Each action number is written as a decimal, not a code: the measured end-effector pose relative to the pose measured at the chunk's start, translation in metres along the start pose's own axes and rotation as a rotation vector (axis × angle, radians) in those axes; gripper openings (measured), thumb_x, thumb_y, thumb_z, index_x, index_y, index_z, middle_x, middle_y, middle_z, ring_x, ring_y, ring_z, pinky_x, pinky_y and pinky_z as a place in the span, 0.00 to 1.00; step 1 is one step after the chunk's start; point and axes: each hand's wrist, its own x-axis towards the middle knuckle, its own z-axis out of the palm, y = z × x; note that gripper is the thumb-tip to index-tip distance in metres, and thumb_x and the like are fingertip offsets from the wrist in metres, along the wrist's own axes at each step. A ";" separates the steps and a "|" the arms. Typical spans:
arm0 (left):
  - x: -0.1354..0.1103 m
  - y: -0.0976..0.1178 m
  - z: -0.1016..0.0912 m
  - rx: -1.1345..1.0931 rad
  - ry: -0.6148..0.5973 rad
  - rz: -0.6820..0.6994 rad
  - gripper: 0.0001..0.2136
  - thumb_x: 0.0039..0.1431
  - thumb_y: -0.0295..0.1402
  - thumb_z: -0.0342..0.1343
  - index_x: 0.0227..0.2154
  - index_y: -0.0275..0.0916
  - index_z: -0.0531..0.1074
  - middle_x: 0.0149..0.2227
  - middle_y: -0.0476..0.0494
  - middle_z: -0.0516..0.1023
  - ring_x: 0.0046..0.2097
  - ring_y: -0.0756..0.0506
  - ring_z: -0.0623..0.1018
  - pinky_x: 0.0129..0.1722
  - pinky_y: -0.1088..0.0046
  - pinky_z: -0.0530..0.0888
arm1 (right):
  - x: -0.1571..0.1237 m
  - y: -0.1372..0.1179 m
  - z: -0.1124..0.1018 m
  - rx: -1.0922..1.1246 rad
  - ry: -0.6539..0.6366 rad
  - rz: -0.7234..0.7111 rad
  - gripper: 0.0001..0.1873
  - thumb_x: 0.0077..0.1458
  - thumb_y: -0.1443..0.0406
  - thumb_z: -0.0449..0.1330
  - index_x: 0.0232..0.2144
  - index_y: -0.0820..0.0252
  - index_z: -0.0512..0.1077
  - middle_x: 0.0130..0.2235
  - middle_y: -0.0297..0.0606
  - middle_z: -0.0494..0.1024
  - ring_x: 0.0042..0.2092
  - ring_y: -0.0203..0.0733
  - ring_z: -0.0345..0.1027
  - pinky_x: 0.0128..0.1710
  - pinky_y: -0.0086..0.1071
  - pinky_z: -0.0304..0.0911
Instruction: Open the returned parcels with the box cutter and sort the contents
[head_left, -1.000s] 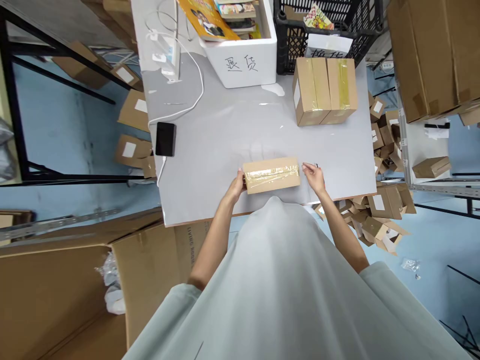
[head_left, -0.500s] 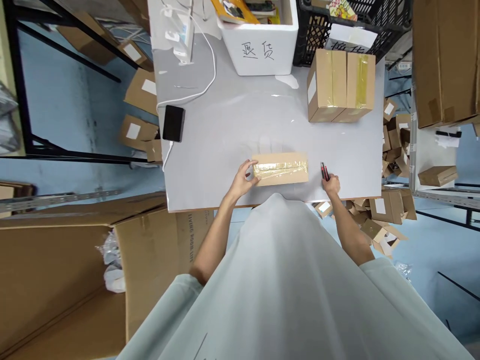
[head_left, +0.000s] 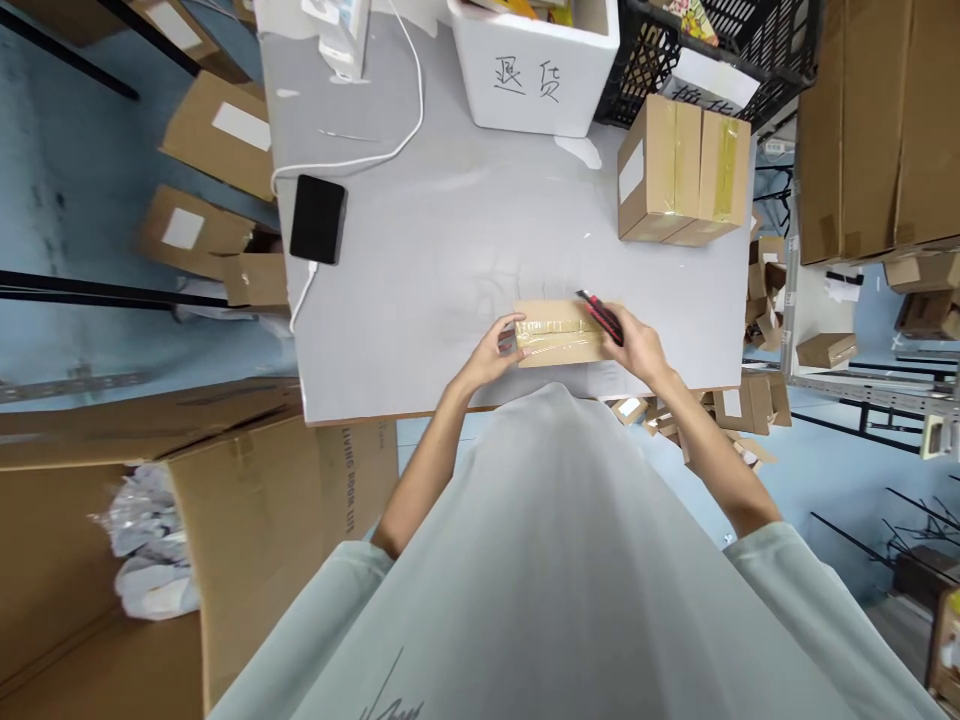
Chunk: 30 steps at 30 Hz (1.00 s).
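A small cardboard box, with shiny tape along its top, lies near the table's front edge. My left hand grips its left end, thumb at the near side and fingers at the far side. In my right hand is a red and black utility knife, its tip pointing up and to the left above the box's right part. The right fingers are wrapped round the knife's handle, and this hand is at the box's right end; whether it touches the cardboard I cannot tell.
Two taped cardboard boxes stand at the table's right rear. Behind them are a black plastic crate and a white bin with handwriting. A black phone-like device with a white cable lies left. A large open carton is below left.
My right hand has brought the utility knife leftward from the bare tabletop to the box's right end. My left hand stays on the box's left end. The view has shifted slightly.
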 end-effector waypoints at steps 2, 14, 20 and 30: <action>0.000 -0.001 0.000 -0.012 -0.017 0.014 0.38 0.62 0.53 0.67 0.71 0.49 0.65 0.75 0.35 0.67 0.72 0.31 0.73 0.69 0.47 0.75 | 0.009 -0.031 -0.007 -0.170 -0.165 -0.133 0.32 0.77 0.58 0.49 0.79 0.51 0.59 0.61 0.47 0.81 0.51 0.53 0.80 0.44 0.37 0.70; -0.002 -0.007 0.006 -0.089 0.013 0.078 0.38 0.63 0.51 0.68 0.72 0.49 0.65 0.76 0.35 0.63 0.72 0.33 0.72 0.70 0.51 0.76 | 0.035 -0.090 -0.021 -0.556 -0.508 -0.350 0.36 0.78 0.67 0.46 0.82 0.40 0.52 0.69 0.47 0.77 0.47 0.47 0.80 0.38 0.35 0.62; -0.001 -0.009 0.006 -0.102 0.015 0.062 0.38 0.62 0.51 0.69 0.71 0.49 0.66 0.76 0.35 0.61 0.72 0.32 0.72 0.69 0.51 0.76 | 0.037 -0.096 -0.026 -0.602 -0.530 -0.377 0.37 0.77 0.70 0.46 0.82 0.42 0.52 0.66 0.48 0.78 0.46 0.47 0.80 0.38 0.36 0.63; 0.000 -0.010 0.006 -0.096 0.021 0.046 0.39 0.61 0.55 0.70 0.71 0.50 0.66 0.77 0.35 0.62 0.72 0.31 0.73 0.68 0.48 0.77 | 0.045 -0.113 -0.033 -0.663 -0.531 -0.550 0.35 0.76 0.74 0.43 0.79 0.54 0.57 0.61 0.53 0.81 0.51 0.49 0.80 0.39 0.37 0.63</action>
